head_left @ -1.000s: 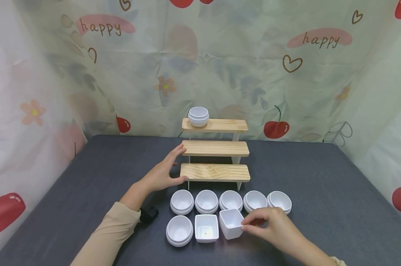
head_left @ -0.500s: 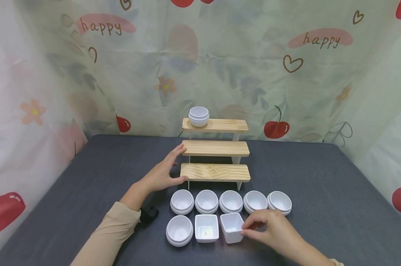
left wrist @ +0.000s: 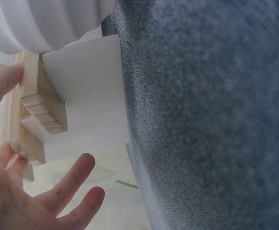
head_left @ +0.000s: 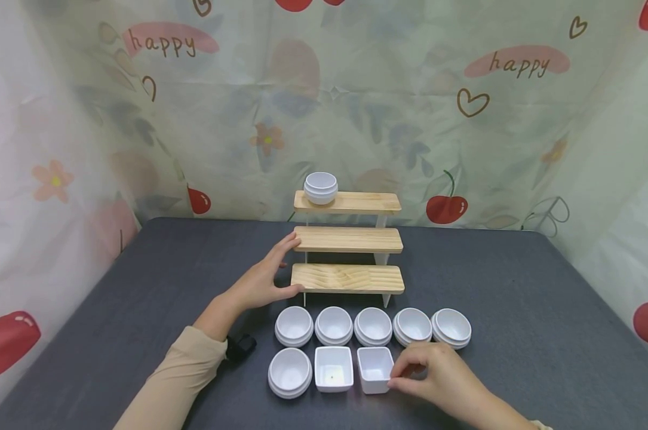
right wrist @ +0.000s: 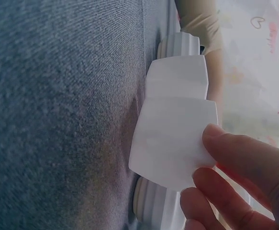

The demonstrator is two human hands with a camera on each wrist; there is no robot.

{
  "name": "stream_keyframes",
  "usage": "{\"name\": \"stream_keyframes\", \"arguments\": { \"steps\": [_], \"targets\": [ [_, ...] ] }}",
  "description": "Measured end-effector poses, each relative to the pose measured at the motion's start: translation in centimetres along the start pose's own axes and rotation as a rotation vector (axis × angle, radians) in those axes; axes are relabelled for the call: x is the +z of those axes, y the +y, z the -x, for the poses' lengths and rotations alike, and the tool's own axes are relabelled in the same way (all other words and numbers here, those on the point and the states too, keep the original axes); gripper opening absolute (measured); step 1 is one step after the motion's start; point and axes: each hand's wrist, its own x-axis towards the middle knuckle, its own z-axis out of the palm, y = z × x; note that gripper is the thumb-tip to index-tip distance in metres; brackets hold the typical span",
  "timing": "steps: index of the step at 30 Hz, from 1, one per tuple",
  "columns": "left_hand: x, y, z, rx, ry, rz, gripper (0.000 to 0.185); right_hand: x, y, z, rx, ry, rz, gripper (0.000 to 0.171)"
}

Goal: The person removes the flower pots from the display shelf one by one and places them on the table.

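My left hand (head_left: 260, 283) touches the left ends of a three-tier wooden display stand (head_left: 350, 279), its thumb at the lowest shelf and fingertips at the middle one. The other fingers stretch out free in the left wrist view. My right hand (head_left: 443, 377) pinches the right side of a white square cup (head_left: 375, 363) between thumb and fingers. In the right wrist view that cup (right wrist: 172, 139) sits low at the cloth. To its left stands another white square cup (head_left: 334, 369), then a round white bowl (head_left: 290, 371). One round bowl (head_left: 321, 189) sits at the left of the top shelf.
Several round white bowls (head_left: 374, 325) stand in a row between the stand and the front cups. A dark cloth (head_left: 517, 310) covers the table. Behind hangs a patterned curtain (head_left: 356, 119). A thin looped cord (head_left: 550, 214) lies at the back right.
The square cup in my right hand has come down and slightly toward me, from tilted to upright, lining up with the front row. My left hand has stayed put at the stand.
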Motion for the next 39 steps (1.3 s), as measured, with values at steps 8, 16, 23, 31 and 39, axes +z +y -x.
{"name": "stream_keyframes", "arguments": {
  "steps": [8, 16, 23, 31, 39],
  "targets": [
    [-0.02, 0.05, 0.04, -0.004, -0.002, 0.003, 0.089, 0.22, -0.09, 0.0, -0.014, -0.003, 0.001, 0.017],
    [0.02, 0.1, 0.01, -0.004, -0.003, -0.002, 0.089, 0.36, -0.01, 0.05, -0.002, -0.02, 0.0, 0.017],
    [0.01, 0.05, -0.04, -0.008, 0.0, -0.007, 0.089, 0.36, 0.03, -0.09, 0.003, -0.04, -0.005, 0.018],
    [0.1, -0.06, -0.08, 0.002, 0.002, 0.002, 0.09, 0.27, -0.03, -0.12, 0.031, -0.074, -0.028, 0.018],
    [0.1, -0.12, -0.13, -0.004, 0.002, 0.005, 0.09, -0.06, -0.03, -0.14, 0.056, -0.087, -0.09, 0.016]
  ]
}}
